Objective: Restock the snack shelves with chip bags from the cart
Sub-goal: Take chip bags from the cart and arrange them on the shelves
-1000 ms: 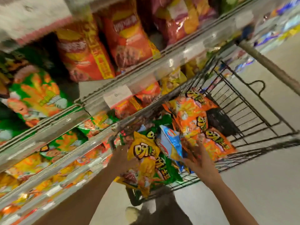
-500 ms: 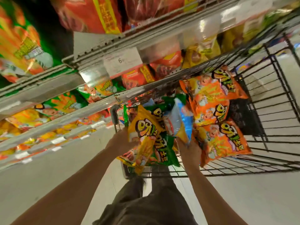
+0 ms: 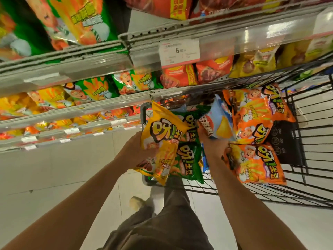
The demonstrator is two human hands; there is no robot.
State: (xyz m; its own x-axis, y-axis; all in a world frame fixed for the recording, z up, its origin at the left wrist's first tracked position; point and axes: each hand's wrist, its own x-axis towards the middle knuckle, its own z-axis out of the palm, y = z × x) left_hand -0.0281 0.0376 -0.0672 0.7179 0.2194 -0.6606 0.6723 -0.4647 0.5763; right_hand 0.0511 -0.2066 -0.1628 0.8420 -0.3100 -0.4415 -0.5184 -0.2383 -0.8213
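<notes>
Left hand [image 3: 134,152] grips yellow chip bag [image 3: 162,139] by its side edge, bag lifted at the near corner of the wire cart [image 3: 306,179]. Right hand [image 3: 210,141] clamped on light-blue chip bag [image 3: 219,121], raised above green bags [image 3: 189,159]. Orange bags [image 3: 255,132] lie to the right in the cart. Stocked snack shelves [image 3: 90,64] just beside the cart, price tag [image 3: 180,53] on the rail
</notes>
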